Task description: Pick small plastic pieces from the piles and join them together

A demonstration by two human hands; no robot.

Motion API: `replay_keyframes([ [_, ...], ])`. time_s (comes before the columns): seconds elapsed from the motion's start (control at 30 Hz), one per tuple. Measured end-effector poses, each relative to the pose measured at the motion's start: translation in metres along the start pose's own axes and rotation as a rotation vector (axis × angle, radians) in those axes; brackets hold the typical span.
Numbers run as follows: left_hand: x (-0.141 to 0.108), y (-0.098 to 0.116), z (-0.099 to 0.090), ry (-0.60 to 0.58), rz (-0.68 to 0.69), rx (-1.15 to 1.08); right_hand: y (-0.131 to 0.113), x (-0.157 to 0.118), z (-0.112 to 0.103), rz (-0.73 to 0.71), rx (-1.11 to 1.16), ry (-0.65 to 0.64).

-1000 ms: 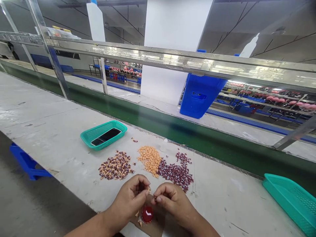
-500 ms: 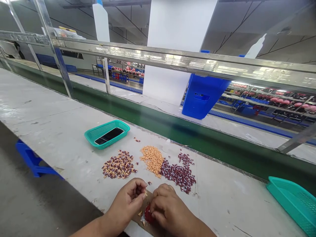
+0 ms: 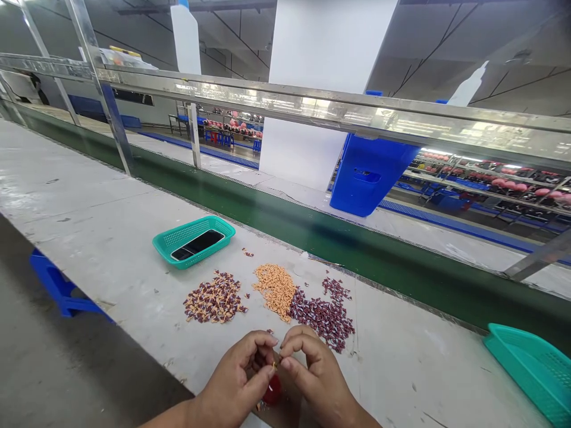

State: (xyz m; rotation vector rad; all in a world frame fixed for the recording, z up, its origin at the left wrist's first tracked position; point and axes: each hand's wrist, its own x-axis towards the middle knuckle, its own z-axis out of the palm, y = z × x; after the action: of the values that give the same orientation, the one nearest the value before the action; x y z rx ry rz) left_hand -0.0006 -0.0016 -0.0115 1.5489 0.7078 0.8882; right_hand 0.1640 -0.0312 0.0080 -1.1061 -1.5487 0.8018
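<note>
My left hand (image 3: 236, 374) and my right hand (image 3: 314, 370) meet low in the view, their fingertips pinching a tiny orange piece (image 3: 273, 364) between them. Just below the fingers lies a glossy red oval piece (image 3: 272, 390), partly hidden by my hands. It rests on a brown cardboard sheet (image 3: 289, 404). Beyond my hands, on the white bench (image 3: 111, 202), lie loose heaps of purple-and-cream bits (image 3: 215, 300), orange bits (image 3: 275, 291) and dark red bits (image 3: 322, 316).
A teal plastic basket (image 3: 193, 241) holds a phone (image 3: 197, 245) behind the heaps. Another teal basket (image 3: 530, 371) stands at the right. A green conveyor belt (image 3: 339, 255) runs along the bench's far side, under a metal rail (image 3: 312, 101). A blue stool (image 3: 57, 285) stands below the near edge.
My right hand has come up off the red piece and back to my left hand's fingertips. The view has drifted slightly.
</note>
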Motion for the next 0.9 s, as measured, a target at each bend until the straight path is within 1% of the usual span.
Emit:
replay_keyframes([
  [0.37,-0.001,0.004,0.000,-0.020,0.008,0.009,-0.006,0.000,0.001,0.041,-0.004,0.004],
  [0.63,-0.001,0.003,0.001,0.037,0.020,0.000,-0.002,-0.001,0.004,0.055,0.008,0.011],
  [0.9,-0.003,-0.008,0.002,0.047,0.026,-0.031,0.003,-0.002,0.005,0.038,-0.012,0.025],
])
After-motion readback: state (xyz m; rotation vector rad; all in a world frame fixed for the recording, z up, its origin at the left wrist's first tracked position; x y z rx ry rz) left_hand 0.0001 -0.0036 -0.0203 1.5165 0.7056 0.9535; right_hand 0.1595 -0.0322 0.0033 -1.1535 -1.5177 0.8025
